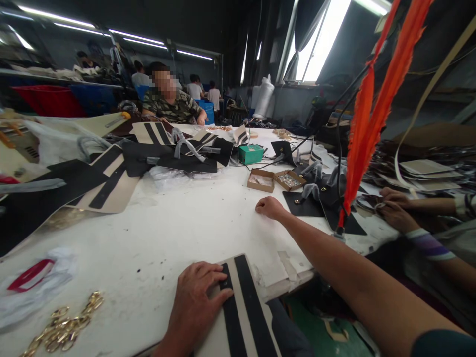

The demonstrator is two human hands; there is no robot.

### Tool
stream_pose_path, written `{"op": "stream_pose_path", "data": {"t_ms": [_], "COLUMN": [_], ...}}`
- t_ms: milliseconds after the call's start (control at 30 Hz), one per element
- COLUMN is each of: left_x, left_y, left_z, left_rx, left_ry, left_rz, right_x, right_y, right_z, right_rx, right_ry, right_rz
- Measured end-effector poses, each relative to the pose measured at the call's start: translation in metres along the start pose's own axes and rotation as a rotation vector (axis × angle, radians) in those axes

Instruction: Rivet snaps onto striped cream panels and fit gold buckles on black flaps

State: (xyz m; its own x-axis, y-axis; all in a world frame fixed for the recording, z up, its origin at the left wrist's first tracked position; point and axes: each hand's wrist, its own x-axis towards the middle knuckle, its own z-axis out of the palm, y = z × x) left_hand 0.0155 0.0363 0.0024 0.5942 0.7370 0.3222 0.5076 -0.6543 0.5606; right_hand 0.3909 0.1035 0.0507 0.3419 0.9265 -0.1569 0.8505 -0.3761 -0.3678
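My left hand lies on the left edge of a beige panel with black stripes at the table's front edge. Its thumb and index finger are apart on a black stripe, with a small dark spot between them. My right hand is stretched forward low over the white table, its fingers curled closed; whatever may be in them is hidden. Just beyond it stand two small cardboard boxes, one with pale contents and one with small shiny metal pieces. Black panels with wrapped handles lie to its right.
Gold chain links lie at the front left. Striped and black bag panels cover the left side. A green box stands farther back. Orange cloth strips hang at right, near a co-worker's hands. Another person sits opposite.
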Motion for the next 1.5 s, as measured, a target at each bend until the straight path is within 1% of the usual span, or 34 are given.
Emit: {"op": "stream_pose_path", "data": {"t_ms": [133,333,533,633,767,900,1000,1100,1200,1300,1433,1500], "left_x": [0.0,-0.001,-0.001,-0.001,-0.001,-0.002,-0.002,-0.003,-0.003,-0.003,-0.005,-0.008], "left_y": [0.001,0.004,0.004,0.005,0.008,0.01,0.011,0.011,0.01,0.009,0.009,0.01], "left_z": [-0.001,-0.002,-0.003,-0.003,-0.005,-0.007,-0.007,-0.006,-0.005,-0.004,-0.003,-0.002], "left_rx": [-0.011,-0.01,-0.022,-0.036,-0.055,-0.062,-0.056,-0.041,-0.029,-0.034,-0.051,-0.058], "left_ry": [0.007,0.006,-0.002,-0.001,-0.008,-0.008,-0.006,0.008,0.019,0.025,0.032,0.061], "left_rz": [-0.014,-0.014,-0.027,-0.034,-0.033,-0.036,-0.029,-0.015,-0.006,-0.01,-0.021,-0.013], "right_x": [-0.001,-0.007,-0.006,-0.009,-0.013,-0.013,-0.014,-0.014,-0.012,-0.005,0.001,0.001], "right_y": [-0.002,-0.005,-0.008,-0.007,-0.004,-0.001,-0.003,-0.014,-0.029,-0.041,-0.047,-0.048], "right_z": [0.006,0.006,0.001,-0.002,-0.002,0.0,0.002,0.009,0.021,0.034,0.042,0.044], "right_rx": [-0.005,-0.048,-0.082,-0.086,-0.071,-0.066,-0.029,0.049,0.113,0.131,0.112,0.106], "right_ry": [0.033,0.073,0.025,-0.006,-0.045,-0.006,0.026,0.052,0.061,0.054,0.064,0.071], "right_rz": [-0.001,0.019,0.04,0.02,-0.043,-0.064,-0.086,-0.132,-0.168,-0.17,-0.149,-0.143]}}
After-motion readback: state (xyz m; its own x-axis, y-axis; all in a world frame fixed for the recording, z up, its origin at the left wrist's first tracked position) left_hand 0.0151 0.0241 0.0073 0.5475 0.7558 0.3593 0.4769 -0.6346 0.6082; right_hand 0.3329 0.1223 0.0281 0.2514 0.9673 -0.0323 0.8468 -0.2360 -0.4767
